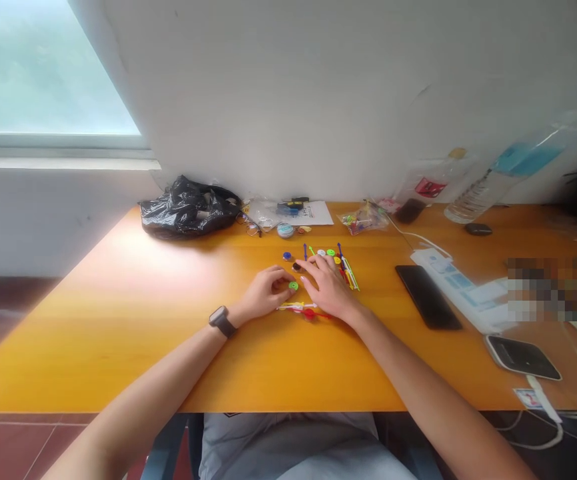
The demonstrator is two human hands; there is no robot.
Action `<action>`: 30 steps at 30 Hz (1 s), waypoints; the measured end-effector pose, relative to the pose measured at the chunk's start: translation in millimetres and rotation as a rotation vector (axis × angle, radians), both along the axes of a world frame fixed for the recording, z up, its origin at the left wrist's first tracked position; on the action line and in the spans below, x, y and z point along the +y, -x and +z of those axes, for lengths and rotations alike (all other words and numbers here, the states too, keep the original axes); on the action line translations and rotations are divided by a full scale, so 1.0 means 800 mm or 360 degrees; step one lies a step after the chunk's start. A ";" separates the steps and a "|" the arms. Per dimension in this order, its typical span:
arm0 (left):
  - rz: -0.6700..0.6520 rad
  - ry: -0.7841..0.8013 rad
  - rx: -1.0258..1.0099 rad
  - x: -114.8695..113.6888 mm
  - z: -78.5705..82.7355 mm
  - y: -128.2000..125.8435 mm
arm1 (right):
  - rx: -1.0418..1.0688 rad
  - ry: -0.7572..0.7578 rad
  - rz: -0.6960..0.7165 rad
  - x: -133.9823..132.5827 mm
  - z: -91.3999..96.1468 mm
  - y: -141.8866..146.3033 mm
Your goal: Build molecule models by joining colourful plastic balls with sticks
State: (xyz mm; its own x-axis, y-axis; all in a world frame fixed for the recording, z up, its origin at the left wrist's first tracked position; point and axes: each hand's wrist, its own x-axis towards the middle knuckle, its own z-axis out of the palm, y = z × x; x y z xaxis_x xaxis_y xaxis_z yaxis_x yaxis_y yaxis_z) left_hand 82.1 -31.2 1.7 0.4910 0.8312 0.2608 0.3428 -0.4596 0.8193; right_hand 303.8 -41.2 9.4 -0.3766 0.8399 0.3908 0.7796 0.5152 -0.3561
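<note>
My left hand, with a dark watch on the wrist, pinches a small green disc with a hole in its middle. Just across from it is my right hand, palm down, thumb and fingers apart. Its index fingertip is at a black disc; whether it touches is unclear. Beyond the hands lie a blue disc and a blue arrow-tipped stick. Yellow, blue and white sticks lie right of my right hand, partly hidden by it. Nearer me are a red disc and a white stick.
At the back stand a black plastic bag, a round tin, a paper sheet and a bag of colourful pieces. To the right are a phone, a white power strip, cables and a large bottle.
</note>
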 end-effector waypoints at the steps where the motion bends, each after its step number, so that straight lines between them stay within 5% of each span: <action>1: -0.0001 0.0013 -0.0013 -0.001 0.000 0.000 | -0.0037 -0.0002 0.0001 0.000 0.000 -0.001; 17: 0.0085 0.0531 -0.0471 0.007 -0.001 0.000 | -0.0210 -0.0067 -0.0167 0.007 0.000 -0.013; 30: 0.0127 0.0611 -0.0543 0.011 -0.002 0.000 | -0.0170 -0.0093 -0.0173 0.015 -0.008 -0.019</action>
State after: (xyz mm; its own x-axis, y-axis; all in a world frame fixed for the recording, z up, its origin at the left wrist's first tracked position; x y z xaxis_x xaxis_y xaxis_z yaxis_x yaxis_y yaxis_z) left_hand 82.0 -22.6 -0.3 0.3626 0.9298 0.0640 0.0481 -0.0872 0.9950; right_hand 318.8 -29.2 3.0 -0.3268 0.8550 0.4028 0.8637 0.4432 -0.2399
